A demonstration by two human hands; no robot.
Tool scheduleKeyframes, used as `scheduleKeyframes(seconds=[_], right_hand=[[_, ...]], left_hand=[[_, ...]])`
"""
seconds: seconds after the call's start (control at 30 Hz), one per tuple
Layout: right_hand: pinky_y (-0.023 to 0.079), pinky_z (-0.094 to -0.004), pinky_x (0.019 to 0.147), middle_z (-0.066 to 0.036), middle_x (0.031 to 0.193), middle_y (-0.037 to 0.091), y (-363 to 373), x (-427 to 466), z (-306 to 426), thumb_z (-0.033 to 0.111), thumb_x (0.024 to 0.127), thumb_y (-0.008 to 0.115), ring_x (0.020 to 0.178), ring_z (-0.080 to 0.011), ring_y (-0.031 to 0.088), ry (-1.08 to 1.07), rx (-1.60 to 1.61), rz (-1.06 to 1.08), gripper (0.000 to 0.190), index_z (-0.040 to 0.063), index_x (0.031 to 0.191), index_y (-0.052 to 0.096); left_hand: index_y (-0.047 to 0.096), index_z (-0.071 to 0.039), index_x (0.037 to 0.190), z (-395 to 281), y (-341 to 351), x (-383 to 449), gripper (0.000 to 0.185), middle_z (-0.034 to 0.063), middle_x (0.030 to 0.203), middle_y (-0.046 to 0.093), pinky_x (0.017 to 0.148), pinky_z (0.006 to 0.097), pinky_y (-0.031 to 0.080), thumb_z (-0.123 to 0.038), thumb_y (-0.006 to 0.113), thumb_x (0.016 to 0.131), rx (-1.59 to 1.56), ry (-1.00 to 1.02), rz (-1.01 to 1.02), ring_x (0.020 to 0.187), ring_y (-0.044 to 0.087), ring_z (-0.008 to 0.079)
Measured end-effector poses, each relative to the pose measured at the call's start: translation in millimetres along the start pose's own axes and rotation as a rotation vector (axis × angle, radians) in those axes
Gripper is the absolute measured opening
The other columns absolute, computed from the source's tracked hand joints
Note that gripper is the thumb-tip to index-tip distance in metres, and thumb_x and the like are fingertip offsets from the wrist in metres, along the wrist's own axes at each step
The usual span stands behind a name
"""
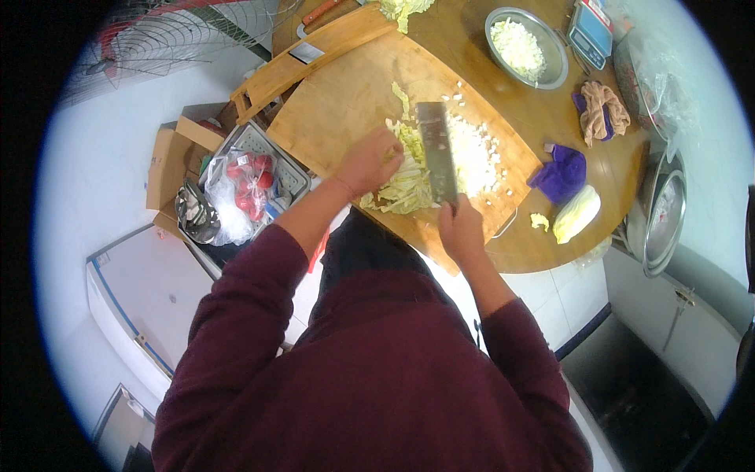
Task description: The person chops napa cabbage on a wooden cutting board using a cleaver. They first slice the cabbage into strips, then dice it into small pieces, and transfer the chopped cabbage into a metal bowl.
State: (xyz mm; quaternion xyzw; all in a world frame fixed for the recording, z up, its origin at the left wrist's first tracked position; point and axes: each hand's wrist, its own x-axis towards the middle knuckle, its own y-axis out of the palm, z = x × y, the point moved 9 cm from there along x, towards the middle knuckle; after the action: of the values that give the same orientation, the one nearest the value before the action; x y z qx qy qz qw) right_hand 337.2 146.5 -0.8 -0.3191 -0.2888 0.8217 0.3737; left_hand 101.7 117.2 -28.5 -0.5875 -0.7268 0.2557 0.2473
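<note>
A wooden cutting board (342, 88) lies across the table edge in front of me. My right hand (462, 230) grips the handle of a cleaver (437, 150), its broad blade between two heaps of cabbage. Left of the blade lie sliced napa cabbage leaves (411, 183), pale yellow-green. Finely diced white cabbage (473, 154) spreads to the right of it. My left hand (371, 158) is curled at the left edge of the sliced leaves, with a bit of yellow leaf showing between thumb and fingers. A loose strip of leaf (400, 99) lies above the slices.
Farther back stand a metal bowl (551, 68) of chopped cabbage and a digital scale (590, 35). To the right lie a brown cloth (603, 109), a purple cloth (563, 174) and a piece of napa cabbage (578, 213). A wooden rack (312, 56) and a bagged red produce crate (253, 177) stand left.
</note>
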Motion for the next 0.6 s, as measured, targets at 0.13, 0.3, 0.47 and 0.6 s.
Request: scheduleKeyframes(seconds=[0.13, 0.3, 0.47, 0.6], right_hand=[[0.057, -0.0459, 0.071, -0.025, 0.086, 0.074, -47, -19, -5, 0.018, 0.103, 0.066, 0.076, -0.0406, 0.074, 0.013, 0.129, -0.154, 0.022, -0.003, 0.111, 0.064], [0.052, -0.0334, 0.067, -0.014, 0.083, 0.071, -70, -34, -31, 0.015, 0.107, 0.064, 0.074, -0.0136, 0.064, 0.178, 0.39, -0.169, 0.021, -0.005, 0.112, 0.064], [0.052, -0.0331, 0.066, -0.011, 0.083, 0.069, -81, -44, -46, 0.014, 0.106, 0.064, 0.073, -0.0123, 0.062, 0.203, 0.347, -0.227, 0.019, -0.004, 0.111, 0.064], [0.053, -0.0349, 0.067, -0.012, 0.082, 0.07, -76, -46, -56, 0.015, 0.105, 0.065, 0.071, -0.0163, 0.063, 0.252, 0.348, -0.202, 0.02, -0.004, 0.111, 0.064]], left_hand=[[0.068, -0.006, 0.125, -4, -20, 55, 0.042, 0.0192, 0.135, 0.064, 0.113, 0.0534, 0.043, -0.039, 0.071, 0.098, 0.276, 0.266, -0.096, 0.127, 0.058, 0.0425], [0.059, -0.002, 0.144, 28, -3, 68, 0.071, 0.022, 0.147, 0.058, 0.122, 0.0559, 0.034, -0.053, 0.072, 0.097, 0.444, 0.238, 0.081, 0.138, 0.052, 0.043], [0.051, -0.001, 0.154, -1, 3, 11, 0.098, 0.0273, 0.15, 0.053, 0.123, 0.0547, 0.034, -0.06, 0.085, 0.083, 0.169, -0.143, 0.172, 0.142, 0.047, 0.0439], [0.035, -0.003, 0.165, -39, 25, -46, 0.124, 0.0314, 0.152, 0.046, 0.123, 0.058, 0.032, -0.06, 0.093, 0.072, 0.277, -0.218, -0.072, 0.142, 0.044, 0.0487]])
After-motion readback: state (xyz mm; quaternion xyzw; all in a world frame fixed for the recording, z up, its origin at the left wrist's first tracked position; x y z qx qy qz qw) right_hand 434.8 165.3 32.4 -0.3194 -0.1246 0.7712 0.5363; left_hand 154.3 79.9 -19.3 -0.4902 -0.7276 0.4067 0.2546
